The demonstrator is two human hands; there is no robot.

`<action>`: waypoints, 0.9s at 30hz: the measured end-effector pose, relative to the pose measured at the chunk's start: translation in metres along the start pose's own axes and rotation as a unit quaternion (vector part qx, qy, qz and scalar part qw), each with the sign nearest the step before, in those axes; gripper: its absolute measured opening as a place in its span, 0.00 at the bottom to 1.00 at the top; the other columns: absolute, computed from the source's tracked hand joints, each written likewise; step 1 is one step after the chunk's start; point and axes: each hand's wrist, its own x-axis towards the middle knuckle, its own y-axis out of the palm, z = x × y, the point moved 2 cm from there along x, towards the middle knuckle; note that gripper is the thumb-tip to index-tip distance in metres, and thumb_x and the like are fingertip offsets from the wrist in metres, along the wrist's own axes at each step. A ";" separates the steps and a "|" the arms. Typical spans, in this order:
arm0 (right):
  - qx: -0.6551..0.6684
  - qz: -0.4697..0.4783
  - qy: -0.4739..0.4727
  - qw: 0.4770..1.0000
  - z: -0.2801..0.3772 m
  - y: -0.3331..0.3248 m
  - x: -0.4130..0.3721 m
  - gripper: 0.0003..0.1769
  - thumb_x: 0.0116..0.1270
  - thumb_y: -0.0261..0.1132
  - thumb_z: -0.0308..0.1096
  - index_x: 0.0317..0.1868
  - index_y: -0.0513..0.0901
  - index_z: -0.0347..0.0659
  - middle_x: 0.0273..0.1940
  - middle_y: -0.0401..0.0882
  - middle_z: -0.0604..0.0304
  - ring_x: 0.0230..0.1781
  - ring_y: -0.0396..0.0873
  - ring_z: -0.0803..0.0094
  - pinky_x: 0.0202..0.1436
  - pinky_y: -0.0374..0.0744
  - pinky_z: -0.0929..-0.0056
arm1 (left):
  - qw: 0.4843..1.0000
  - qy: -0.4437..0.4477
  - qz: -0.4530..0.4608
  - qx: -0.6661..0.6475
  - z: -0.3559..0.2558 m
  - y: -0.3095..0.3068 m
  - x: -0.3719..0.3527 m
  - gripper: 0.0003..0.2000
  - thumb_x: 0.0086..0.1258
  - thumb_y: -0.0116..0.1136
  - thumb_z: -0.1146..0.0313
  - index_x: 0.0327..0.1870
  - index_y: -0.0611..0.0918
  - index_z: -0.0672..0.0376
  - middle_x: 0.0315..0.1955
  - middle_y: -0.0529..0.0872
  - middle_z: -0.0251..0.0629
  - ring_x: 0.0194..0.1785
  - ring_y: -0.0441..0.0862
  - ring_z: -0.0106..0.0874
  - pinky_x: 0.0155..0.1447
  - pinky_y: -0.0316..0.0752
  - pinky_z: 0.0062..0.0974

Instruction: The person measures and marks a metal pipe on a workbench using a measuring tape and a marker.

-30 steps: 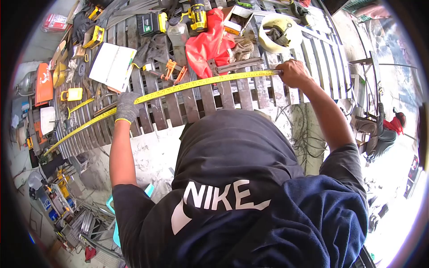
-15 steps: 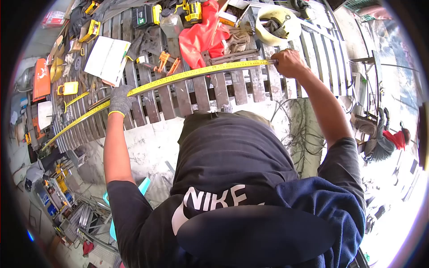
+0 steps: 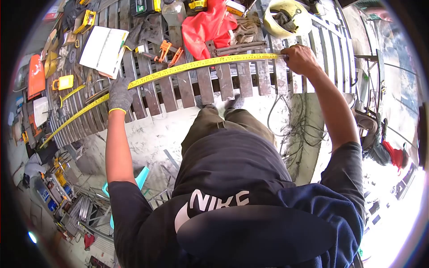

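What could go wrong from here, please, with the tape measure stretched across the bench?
The tape measure looks bowed between the left hand and the right hand, so the reading may be off. If the bare right grip slips, the blade could whip back and cut it. Loose cables underfoot could cause a trip.

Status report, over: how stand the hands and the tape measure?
Left hand, gloved, on tape measure mid-length. Right hand pinches its end. Tape lies across slatted table; orange clamp beside.
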 end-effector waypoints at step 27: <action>0.019 -0.053 -0.046 0.997 -0.012 0.011 -0.003 0.18 0.71 0.61 0.32 0.54 0.95 0.53 0.45 0.94 0.45 0.49 0.92 0.48 0.57 0.87 0.49 | 0.978 0.093 -0.160 -0.099 -0.237 -0.020 0.017 0.35 0.62 0.79 0.58 0.71 0.80 0.51 0.62 0.84 0.47 0.69 0.77 0.51 0.80 0.67 0.50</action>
